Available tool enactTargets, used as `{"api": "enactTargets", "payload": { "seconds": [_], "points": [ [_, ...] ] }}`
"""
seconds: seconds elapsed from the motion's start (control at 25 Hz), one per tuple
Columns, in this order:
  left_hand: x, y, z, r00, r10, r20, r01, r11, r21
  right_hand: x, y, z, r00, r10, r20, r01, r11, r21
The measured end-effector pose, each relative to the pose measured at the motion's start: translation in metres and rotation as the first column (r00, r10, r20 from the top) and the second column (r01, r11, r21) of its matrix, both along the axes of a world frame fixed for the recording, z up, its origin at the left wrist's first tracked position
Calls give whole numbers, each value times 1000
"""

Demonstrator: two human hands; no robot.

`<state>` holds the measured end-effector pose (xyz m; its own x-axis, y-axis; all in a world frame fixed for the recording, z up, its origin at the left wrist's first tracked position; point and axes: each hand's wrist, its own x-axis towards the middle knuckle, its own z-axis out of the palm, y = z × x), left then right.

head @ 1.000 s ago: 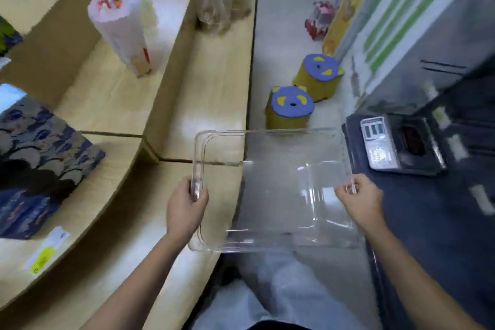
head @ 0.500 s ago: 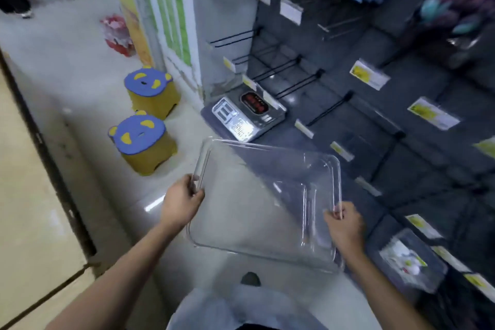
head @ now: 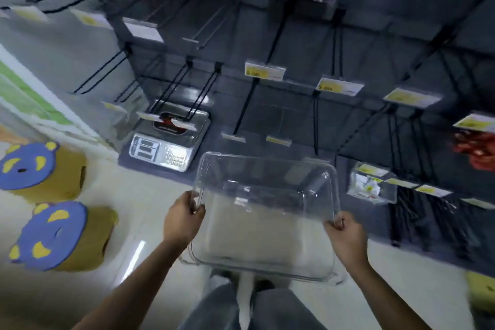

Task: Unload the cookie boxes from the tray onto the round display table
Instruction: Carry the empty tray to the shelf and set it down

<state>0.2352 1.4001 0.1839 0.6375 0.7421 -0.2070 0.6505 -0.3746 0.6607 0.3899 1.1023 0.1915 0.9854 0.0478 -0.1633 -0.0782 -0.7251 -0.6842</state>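
With the wooden desk now out of view and dark peg shelves (head: 334,61) filling the upper frame, both hands, left (head: 183,218) and right (head: 345,236), grip the empty clear tray (head: 267,222) at lower centre, so unloading looks finished.

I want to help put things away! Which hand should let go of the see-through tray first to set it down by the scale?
Probably the left hand. It grips the clear tray on the side nearer the scale; the right hand holds the far side.

Pale glossy floor (head: 150,211); dark peg-hook wall rack (head: 308,43) with yellow price tags (head: 264,72); two blue-topped stools (head: 51,236) at left.
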Motion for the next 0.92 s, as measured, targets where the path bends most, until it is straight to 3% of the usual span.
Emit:
{"api": "enactTargets", "payload": {
  "seconds": [0.32, 0.64, 0.92],
  "points": [
    [50, 13, -46, 997, -78, -5, 76, 986, -149, 6, -8, -47, 994, -103, -30, 105, 993, 59],
    [109, 19, -190, 996, -73, -50, 65, 988, -139, 69, 5, -189, 984, -146, -98, 150, 988, 34],
    [228, 56, -313, 966, -257, -42, 253, 965, -72, 183, 33, -317, 981, -182, -66, 182, 983, -8]
  ]
}}
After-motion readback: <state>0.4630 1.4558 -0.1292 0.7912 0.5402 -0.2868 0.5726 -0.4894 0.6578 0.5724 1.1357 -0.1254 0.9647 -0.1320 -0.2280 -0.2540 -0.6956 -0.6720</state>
